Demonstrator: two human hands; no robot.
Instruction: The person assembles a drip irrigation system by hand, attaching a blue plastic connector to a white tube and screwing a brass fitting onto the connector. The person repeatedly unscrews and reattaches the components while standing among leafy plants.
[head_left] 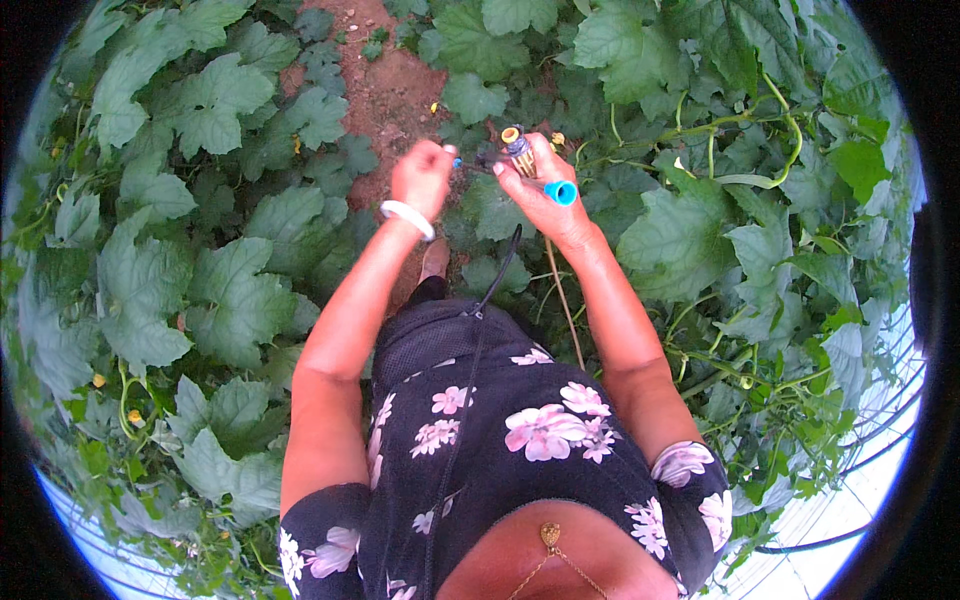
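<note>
My left hand (422,180) is closed in front of my body, with a white bangle at its wrist. A small blue tip (457,162) shows at its fingertips; the rest of what it pinches is hidden. My right hand (552,205), close beside it, is closed around a small bottle-like thing (520,155) with a yellow ring top and a striped gold-brown body. From the same grip sticks out a bright blue tube (562,193), its round open end facing up. Something thin and dark (485,160) lies between the two hands; its kind is too small to tell.
Broad green leaves (240,300) of a vine crowd both sides. Curling tendrils (795,140) and small yellow flowers (135,417) stand among them. A strip of brown soil (390,90) runs ahead. A black cord (490,280) hangs at my waist, and a thin tan stem (563,300) rises beside my right forearm.
</note>
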